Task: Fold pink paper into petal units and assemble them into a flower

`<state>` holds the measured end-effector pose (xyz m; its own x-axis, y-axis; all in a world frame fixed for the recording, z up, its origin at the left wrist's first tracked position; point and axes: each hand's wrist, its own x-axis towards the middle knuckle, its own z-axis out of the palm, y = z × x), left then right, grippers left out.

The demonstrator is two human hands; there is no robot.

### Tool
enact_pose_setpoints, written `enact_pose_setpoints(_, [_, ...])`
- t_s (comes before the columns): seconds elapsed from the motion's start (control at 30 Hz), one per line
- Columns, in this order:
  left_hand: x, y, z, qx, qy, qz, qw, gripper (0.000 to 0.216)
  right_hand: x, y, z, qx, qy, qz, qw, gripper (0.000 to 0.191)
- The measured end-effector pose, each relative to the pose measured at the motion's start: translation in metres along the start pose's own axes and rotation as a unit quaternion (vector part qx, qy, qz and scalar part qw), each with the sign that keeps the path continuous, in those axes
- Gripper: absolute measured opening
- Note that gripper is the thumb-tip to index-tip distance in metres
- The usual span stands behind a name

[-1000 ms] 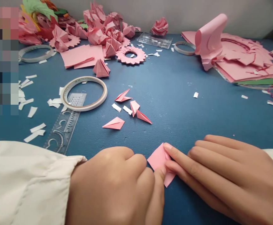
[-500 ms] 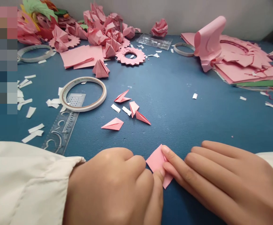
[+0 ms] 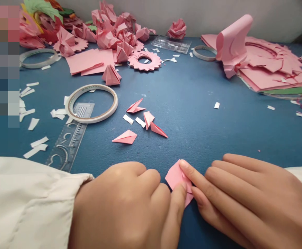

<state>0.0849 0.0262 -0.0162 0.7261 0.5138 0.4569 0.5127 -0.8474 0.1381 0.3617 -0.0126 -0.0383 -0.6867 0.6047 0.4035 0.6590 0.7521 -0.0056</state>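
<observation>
A small folded piece of pink paper (image 3: pixel 175 177) lies on the blue tabletop between my hands. My left hand (image 3: pixel 125 204) is curled, its thumb pressing on the paper's lower part; what its other fingers do underneath is hidden. With the index fingertip of my right hand (image 3: pixel 247 197), the paper's top corner is pinned down. The right thumb sits at the paper's lower right edge, and the other fingers are stretched out together. Beyond the hands lie several small folded pink pieces, among them a kite-shaped piece (image 3: pixel 126 137) and a narrow pointed piece (image 3: pixel 158 129).
A roll of tape (image 3: pixel 114 107) rests over a clear plastic ruler (image 3: pixel 69 145) at left. White paper scraps (image 3: pixel 38 141) are scattered about. Crumpled pink paper shapes (image 3: pixel 112 31), a toothed pink ring (image 3: pixel 144 65) and stacked pink sheets (image 3: pixel 275 81) occupy the back.
The pink paper has turned slightly and shifted right. My left thumb has moved up and right across it, and my right thumb has drawn away to its edge.
</observation>
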Motion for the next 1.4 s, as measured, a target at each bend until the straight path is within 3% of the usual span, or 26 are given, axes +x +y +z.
enact_pose_setpoints(0.13, [0.007,0.000,-0.004,-0.010,-0.006,-0.003,1.000,0.041,-0.010,0.001,-0.003,-0.001,0.012,0.005,1.000,0.053])
enact_pose_setpoints(0.3, [0.008,0.000,-0.006,-0.008,-0.010,-0.006,1.000,0.042,0.007,-0.006,0.001,0.005,0.069,0.025,0.997,0.024])
enact_pose_setpoints(0.37, [0.008,-0.001,-0.006,-0.007,-0.012,-0.007,1.000,0.042,0.011,-0.008,0.003,0.018,0.087,0.025,0.996,0.021])
enact_pose_setpoints(0.63, [0.009,0.000,-0.006,-0.007,-0.017,-0.010,1.000,0.043,-0.010,0.003,-0.003,0.014,0.026,0.009,1.000,0.052])
enact_pose_setpoints(0.73, [0.010,0.001,-0.006,-0.006,-0.020,-0.009,1.000,0.043,-0.005,0.008,-0.008,0.019,0.024,0.014,0.999,0.048])
enact_pose_setpoints(0.9, [0.012,-0.001,-0.006,-0.002,-0.025,-0.010,1.000,0.043,0.024,0.011,-0.016,0.047,0.012,0.009,0.999,0.024])
enact_pose_setpoints(1.13, [-0.002,0.001,-0.001,0.005,-0.020,-0.012,1.000,0.036,0.042,0.017,-0.013,0.078,-0.002,-0.040,0.996,0.022])
enact_pose_setpoints(1.3, [-0.010,-0.001,-0.008,0.007,0.035,-0.025,0.999,0.045,0.041,0.016,-0.015,0.058,-0.010,-0.052,0.997,0.025])
enact_pose_setpoints(1.4, [-0.004,-0.005,-0.021,-0.004,-0.046,0.025,0.999,0.035,0.039,0.013,-0.017,0.056,-0.031,-0.063,0.996,0.028])
